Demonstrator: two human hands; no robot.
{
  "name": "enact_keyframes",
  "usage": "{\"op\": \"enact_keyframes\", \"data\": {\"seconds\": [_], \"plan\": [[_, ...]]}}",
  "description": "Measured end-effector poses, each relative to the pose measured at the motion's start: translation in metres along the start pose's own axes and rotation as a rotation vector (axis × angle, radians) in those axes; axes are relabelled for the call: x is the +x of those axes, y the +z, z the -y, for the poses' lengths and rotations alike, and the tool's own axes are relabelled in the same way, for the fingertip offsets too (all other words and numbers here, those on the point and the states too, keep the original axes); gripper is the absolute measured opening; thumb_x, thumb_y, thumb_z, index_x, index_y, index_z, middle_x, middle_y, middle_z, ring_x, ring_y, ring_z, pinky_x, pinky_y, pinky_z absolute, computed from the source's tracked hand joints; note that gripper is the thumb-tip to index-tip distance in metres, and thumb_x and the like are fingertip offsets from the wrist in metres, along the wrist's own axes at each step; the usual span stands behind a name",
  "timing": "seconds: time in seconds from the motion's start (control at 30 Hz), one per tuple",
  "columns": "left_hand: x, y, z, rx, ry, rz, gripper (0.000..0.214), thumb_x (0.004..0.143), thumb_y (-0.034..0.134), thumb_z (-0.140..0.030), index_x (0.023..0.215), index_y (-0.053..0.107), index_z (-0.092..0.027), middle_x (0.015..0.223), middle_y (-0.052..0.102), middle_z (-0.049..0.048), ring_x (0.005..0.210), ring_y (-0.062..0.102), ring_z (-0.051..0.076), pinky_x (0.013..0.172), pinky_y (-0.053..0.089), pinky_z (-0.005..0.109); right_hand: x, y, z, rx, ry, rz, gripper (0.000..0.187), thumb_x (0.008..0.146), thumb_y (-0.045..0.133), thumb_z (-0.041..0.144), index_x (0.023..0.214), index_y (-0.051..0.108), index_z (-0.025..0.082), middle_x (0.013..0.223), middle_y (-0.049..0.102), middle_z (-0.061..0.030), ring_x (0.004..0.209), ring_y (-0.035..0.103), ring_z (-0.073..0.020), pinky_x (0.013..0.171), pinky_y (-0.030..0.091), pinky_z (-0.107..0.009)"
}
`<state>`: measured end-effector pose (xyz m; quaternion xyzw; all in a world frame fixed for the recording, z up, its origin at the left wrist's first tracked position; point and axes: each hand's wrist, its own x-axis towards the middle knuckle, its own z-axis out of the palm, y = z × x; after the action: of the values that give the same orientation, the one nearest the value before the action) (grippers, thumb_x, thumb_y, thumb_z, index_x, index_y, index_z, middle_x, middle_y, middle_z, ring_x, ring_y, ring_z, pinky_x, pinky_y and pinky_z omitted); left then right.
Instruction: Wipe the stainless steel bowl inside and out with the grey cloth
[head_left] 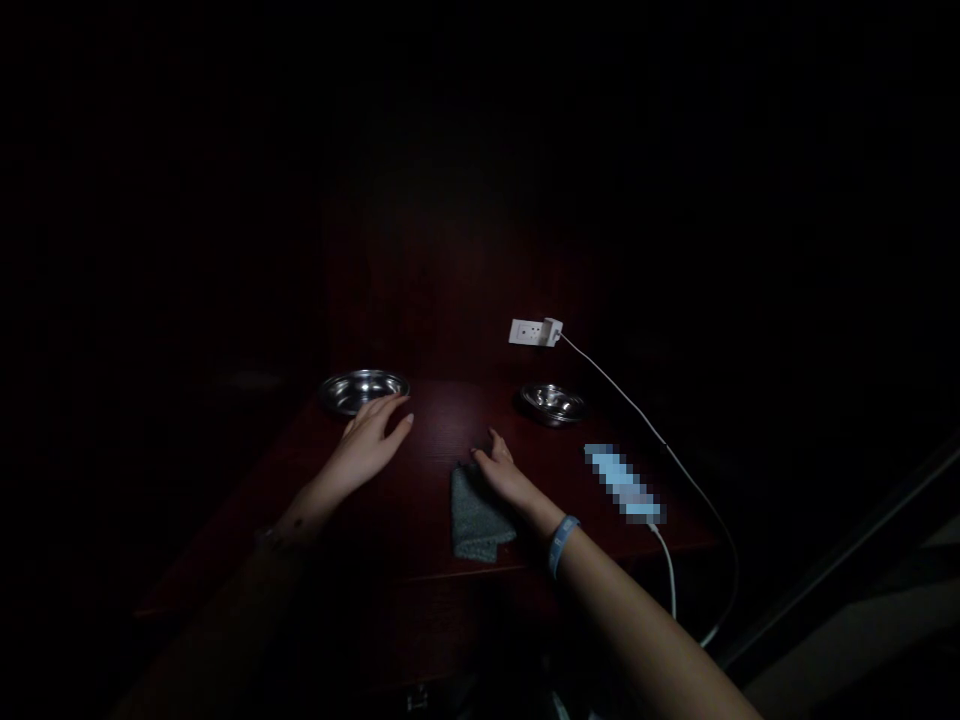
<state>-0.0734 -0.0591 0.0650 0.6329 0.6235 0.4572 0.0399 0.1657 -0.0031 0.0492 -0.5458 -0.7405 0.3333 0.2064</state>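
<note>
My left hand (370,443) is stretched out over the table with its thumb apart from its fingers, holding nothing. Its fingertips overlap the near right rim of a shiny steel dish (349,385) in view; contact cannot be told. A folded grey-green cloth (474,515) lies close to the table's front edge. Above the cloth's upper right corner is my right hand (505,474), its thumb spread from the fingers and nothing visible in it. Whether it touches the cloth is unclear. To the right, beyond that hand, sits a second steel dish (553,402).
The dark red table (420,480) meets a wall with a white socket (526,332) and a plugged-in charger (553,331). A white cable (637,408) hangs down on the right. A phone-shaped lit object (624,484), blurred out, lies at right with a cable attached. Surroundings are very dark.
</note>
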Motion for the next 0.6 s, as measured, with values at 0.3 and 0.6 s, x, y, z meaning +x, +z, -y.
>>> {"op": "enact_keyframes", "data": {"seconds": [0.3,0.6], "plan": [[0.055,-0.009,0.069,0.485,-0.083,0.265,0.053,0.104,0.039,-0.035,0.147,0.062,-0.015,0.156,0.060,0.0210,0.153,0.049,0.034,0.130,0.021,0.058,-0.028,0.040,0.019,-0.551,-0.142,0.056,0.071,0.110,0.028,0.043,0.170,0.024,0.005,0.180,0.013,-0.0155,0.169,0.006,-0.0246,0.137,0.003,-0.045],[0.076,-0.035,0.084,0.579,0.016,0.437,0.042,0.096,0.053,-0.050,0.113,0.081,-0.024,0.124,0.079,0.0155,0.118,0.072,0.034,0.106,0.050,0.043,-0.046,0.037,0.012,-0.442,-0.204,-0.024,0.065,0.111,0.027,0.043,0.163,0.045,0.007,0.173,0.038,-0.0156,0.166,0.025,-0.0267,0.136,0.017,-0.044]]}}
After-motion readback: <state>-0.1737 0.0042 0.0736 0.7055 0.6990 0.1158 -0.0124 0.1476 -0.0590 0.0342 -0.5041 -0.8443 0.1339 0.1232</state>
